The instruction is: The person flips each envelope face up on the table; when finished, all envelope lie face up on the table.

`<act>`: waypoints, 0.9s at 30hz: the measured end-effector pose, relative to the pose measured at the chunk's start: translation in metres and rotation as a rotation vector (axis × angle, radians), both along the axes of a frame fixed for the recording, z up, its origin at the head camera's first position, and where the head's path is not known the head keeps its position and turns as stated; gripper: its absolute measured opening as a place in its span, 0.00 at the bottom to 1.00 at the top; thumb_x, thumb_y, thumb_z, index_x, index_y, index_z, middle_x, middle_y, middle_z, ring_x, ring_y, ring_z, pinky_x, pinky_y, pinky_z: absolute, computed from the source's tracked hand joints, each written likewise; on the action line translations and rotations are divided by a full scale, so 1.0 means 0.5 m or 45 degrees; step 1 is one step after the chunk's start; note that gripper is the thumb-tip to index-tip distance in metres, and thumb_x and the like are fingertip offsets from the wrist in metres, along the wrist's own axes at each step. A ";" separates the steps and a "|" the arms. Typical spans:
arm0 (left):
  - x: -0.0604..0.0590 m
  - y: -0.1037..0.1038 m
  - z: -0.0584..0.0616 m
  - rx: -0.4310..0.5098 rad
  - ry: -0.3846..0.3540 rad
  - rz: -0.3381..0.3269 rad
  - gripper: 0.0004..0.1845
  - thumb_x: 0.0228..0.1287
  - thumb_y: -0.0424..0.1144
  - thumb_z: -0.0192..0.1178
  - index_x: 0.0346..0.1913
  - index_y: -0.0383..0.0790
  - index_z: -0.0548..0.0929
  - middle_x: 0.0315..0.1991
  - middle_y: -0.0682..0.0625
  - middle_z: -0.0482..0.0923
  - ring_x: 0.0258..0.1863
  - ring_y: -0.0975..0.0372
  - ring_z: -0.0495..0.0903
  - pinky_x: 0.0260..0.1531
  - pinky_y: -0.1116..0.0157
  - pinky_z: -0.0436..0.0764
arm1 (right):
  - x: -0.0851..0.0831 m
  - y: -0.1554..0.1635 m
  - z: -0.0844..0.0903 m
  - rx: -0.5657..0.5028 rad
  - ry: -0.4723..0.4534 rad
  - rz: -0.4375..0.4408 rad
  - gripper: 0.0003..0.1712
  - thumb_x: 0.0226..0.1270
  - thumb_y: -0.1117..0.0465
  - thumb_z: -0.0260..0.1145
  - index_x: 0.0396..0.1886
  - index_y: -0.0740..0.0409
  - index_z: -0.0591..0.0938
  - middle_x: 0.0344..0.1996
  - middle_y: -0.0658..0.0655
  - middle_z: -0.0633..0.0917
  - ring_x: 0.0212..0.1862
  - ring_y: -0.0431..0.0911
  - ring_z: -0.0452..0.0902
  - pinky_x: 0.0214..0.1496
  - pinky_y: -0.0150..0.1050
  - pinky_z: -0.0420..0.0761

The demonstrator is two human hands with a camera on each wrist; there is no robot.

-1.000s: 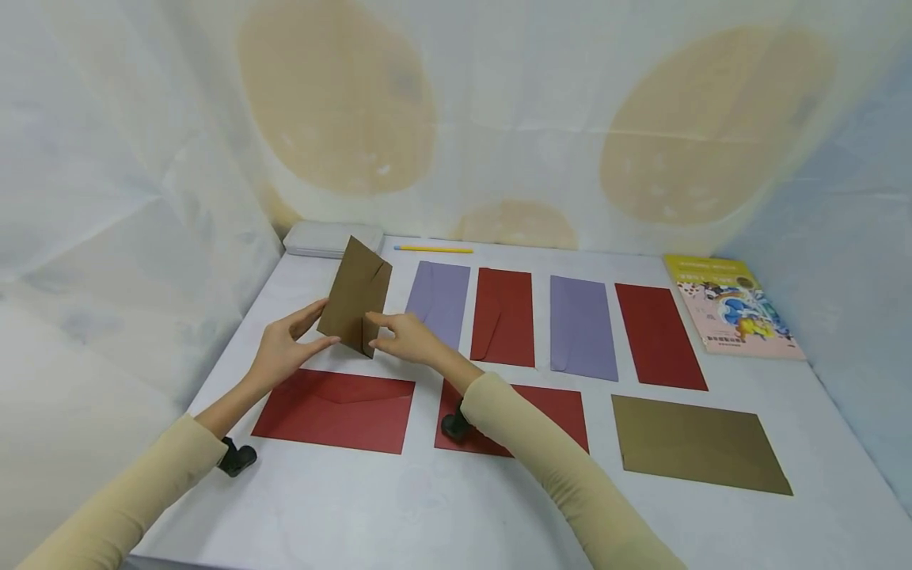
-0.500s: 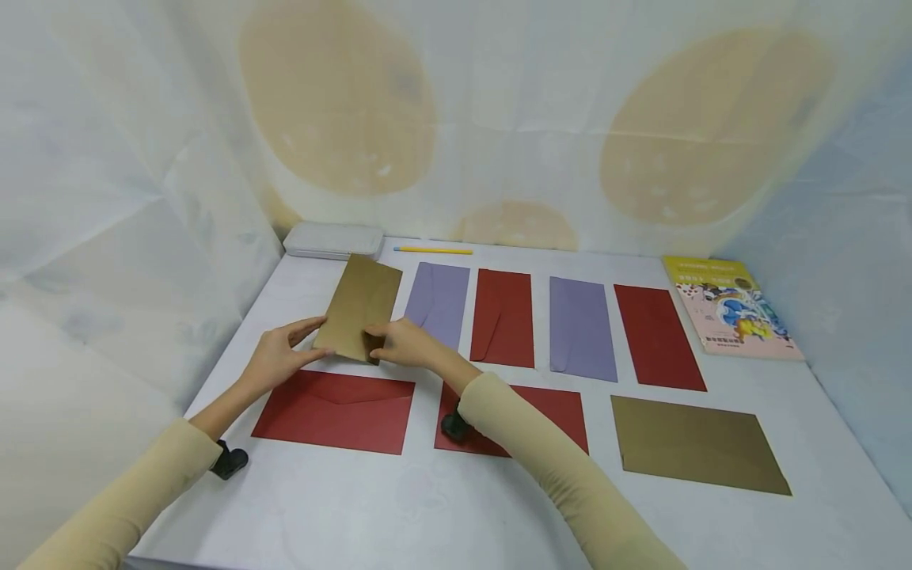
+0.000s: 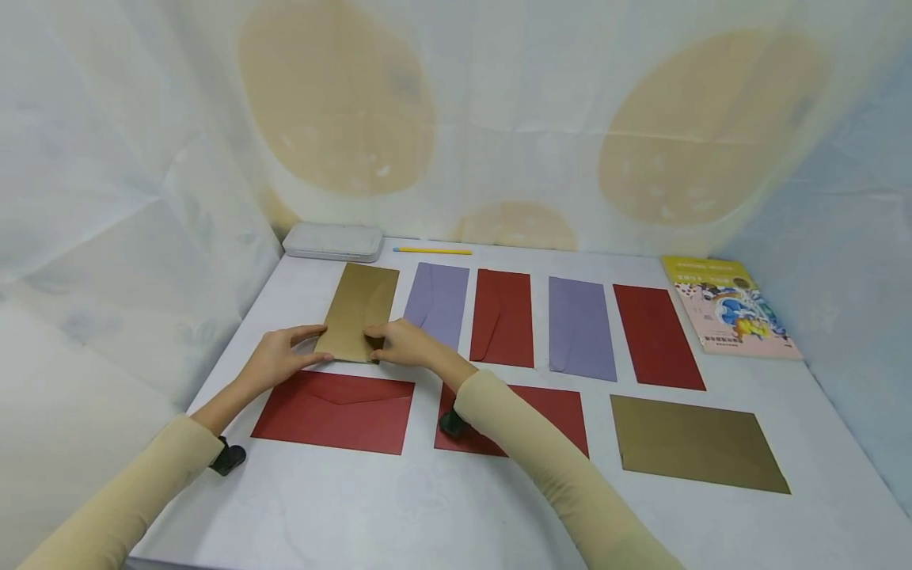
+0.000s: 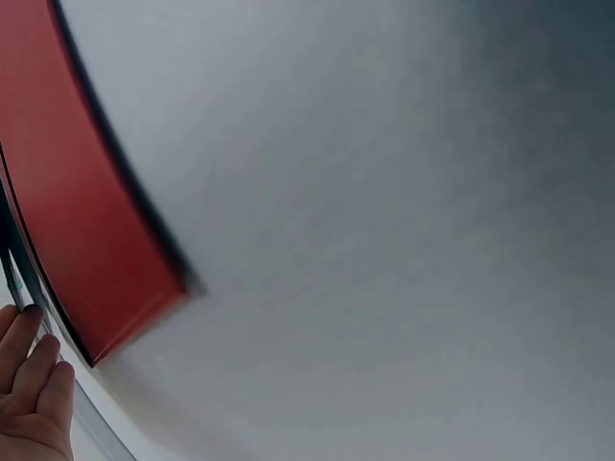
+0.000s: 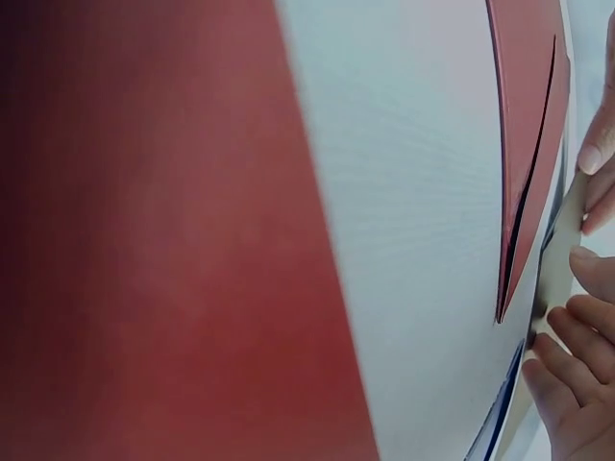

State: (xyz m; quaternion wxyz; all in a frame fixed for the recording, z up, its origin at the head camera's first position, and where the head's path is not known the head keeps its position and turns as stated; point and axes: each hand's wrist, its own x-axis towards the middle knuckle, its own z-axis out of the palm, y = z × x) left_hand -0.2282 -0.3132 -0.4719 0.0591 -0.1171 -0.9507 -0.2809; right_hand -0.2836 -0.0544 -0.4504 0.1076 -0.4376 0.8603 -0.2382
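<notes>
A gold envelope [image 3: 356, 313] lies nearly flat on the table at the back left, its plain side up. My left hand [image 3: 274, 360] holds its near left corner, fingers on the left edge and thumb at the near edge. On the opposite side, my right hand [image 3: 406, 342] pinches the near right corner between thumb and fingers, with a dark gap under the paper there. The left wrist view catches part of my left hand [image 4: 36, 394] beside a red envelope [image 4: 96, 211]. Both hands meet the gold envelope [image 5: 557, 274] at the edge of the right wrist view.
Lilac envelopes [image 3: 438, 305] and red ones [image 3: 502, 317] stand in a row along the back. In front lie red envelopes [image 3: 335, 412] and another gold one [image 3: 698, 443]. A grey case [image 3: 333, 241], a yellow pencil [image 3: 432, 251] and a booklet [image 3: 734, 309] sit farther back.
The gold envelope, tilted up with its flap side showing a second ago, has come down to the table with its plain side up. Both hands lowered slightly with it.
</notes>
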 end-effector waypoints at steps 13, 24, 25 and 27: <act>-0.004 0.009 -0.004 -0.071 0.001 0.000 0.31 0.55 0.44 0.72 0.59 0.31 0.78 0.56 0.35 0.77 0.58 0.42 0.73 0.54 0.45 0.72 | -0.006 -0.001 -0.003 -0.029 -0.014 0.000 0.29 0.66 0.61 0.67 0.64 0.66 0.73 0.61 0.58 0.77 0.60 0.44 0.74 0.54 0.26 0.72; -0.005 0.013 -0.005 -0.067 0.043 -0.008 0.34 0.54 0.45 0.72 0.60 0.29 0.77 0.55 0.33 0.76 0.56 0.41 0.74 0.51 0.44 0.74 | -0.017 0.018 0.000 -0.090 -0.056 0.016 0.32 0.65 0.59 0.68 0.66 0.66 0.71 0.62 0.58 0.75 0.58 0.43 0.75 0.55 0.29 0.71; -0.005 0.013 -0.005 -0.067 0.056 -0.013 0.34 0.54 0.46 0.72 0.60 0.29 0.77 0.55 0.32 0.77 0.55 0.41 0.75 0.50 0.44 0.74 | -0.018 0.021 0.001 -0.098 -0.067 0.013 0.33 0.65 0.59 0.68 0.66 0.66 0.71 0.62 0.58 0.76 0.53 0.42 0.77 0.51 0.28 0.72; -0.005 0.014 -0.004 -0.067 0.073 -0.023 0.36 0.54 0.48 0.72 0.61 0.30 0.76 0.51 0.31 0.78 0.50 0.42 0.78 0.48 0.45 0.76 | -0.018 0.026 0.003 -0.114 -0.096 0.006 0.34 0.65 0.58 0.69 0.67 0.65 0.70 0.59 0.59 0.78 0.37 0.41 0.76 0.41 0.28 0.72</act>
